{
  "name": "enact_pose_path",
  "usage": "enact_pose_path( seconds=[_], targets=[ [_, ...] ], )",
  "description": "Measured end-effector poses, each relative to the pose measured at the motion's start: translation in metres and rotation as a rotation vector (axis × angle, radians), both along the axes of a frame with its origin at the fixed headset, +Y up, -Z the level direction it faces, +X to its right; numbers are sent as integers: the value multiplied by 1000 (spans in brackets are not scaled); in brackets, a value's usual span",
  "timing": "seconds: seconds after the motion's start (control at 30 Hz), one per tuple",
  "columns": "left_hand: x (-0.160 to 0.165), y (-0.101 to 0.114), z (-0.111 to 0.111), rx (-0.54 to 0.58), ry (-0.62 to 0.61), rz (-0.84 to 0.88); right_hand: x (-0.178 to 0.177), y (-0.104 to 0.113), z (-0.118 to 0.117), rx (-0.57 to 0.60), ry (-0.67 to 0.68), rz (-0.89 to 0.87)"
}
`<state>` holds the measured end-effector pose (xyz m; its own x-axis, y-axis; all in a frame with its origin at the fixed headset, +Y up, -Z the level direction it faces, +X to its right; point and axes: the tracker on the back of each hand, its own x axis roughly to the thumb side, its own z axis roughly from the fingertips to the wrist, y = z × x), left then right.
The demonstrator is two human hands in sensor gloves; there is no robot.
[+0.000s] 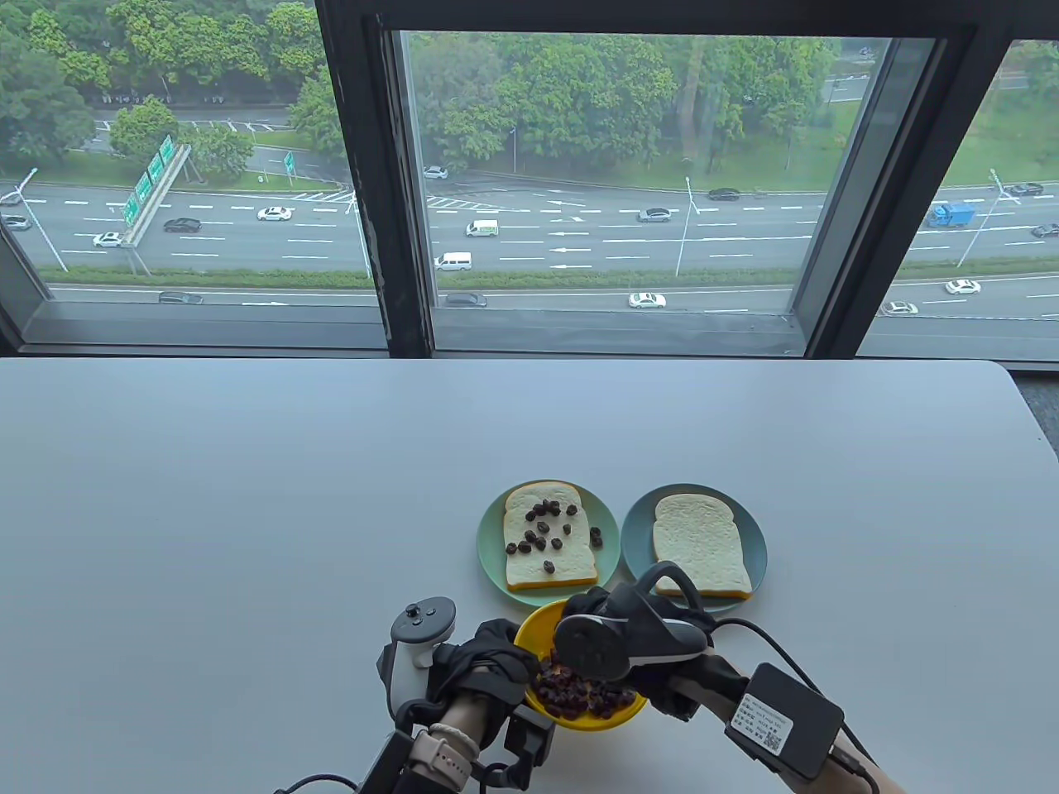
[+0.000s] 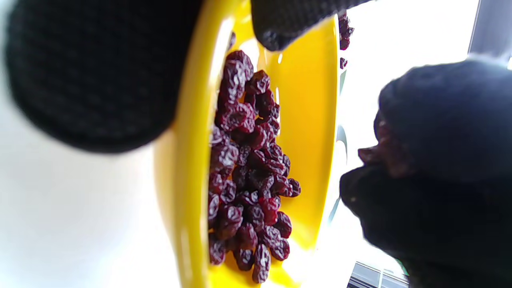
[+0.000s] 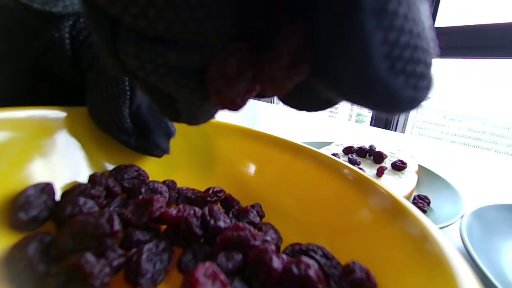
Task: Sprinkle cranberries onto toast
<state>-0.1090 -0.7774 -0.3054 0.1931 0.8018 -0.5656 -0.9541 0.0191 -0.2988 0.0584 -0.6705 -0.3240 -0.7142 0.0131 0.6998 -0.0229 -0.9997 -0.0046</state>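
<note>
- Nearest the camera, the left hand (image 1: 484, 666) curls its fingers round the near-left rim of a yellow bowl (image 1: 534, 633) and holds it tilted above the white worktop (image 1: 248, 513).
- Inside the bowl, a heap of cranberries (image 1: 575, 693) lies toward its low side.
- The right hand (image 1: 633, 633) hovers over the bowl, its grip pressed together on a few cranberries, as the right wrist view shows.
- Just beyond, on a green plate (image 1: 490, 552), one slice of toast (image 1: 548, 546) already carries scattered cranberries; a couple lie off the bread on the plate.
- Beside it to the right, on a blue plate (image 1: 635, 538), a second slice (image 1: 699, 546) is bare.
- The risk, judged from here: the pinch is small and loose, so berries may drop on the worktop between bowl and plate, and the tilted bowl could spill if the left grip slackens.
</note>
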Motion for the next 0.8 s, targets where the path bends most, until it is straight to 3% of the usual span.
enact_pose_path(
  seconds=[0.2, 0.3, 0.6, 0.8],
  targets=[
    [-1, -1, 0, -5, -10, -3, -1, 13, -43, -105, -115, -141],
    [0, -1, 0, -7, -17, -10, -6, 8, -72, -137, -193, -161],
    [-1, -2, 0, -27, -14, 4, -22, -39, -149, -271, -370, -194],
    [0, -2, 1, -39, -33, -5, -14, -65, -171, -289, -510, -141]
  ],
)
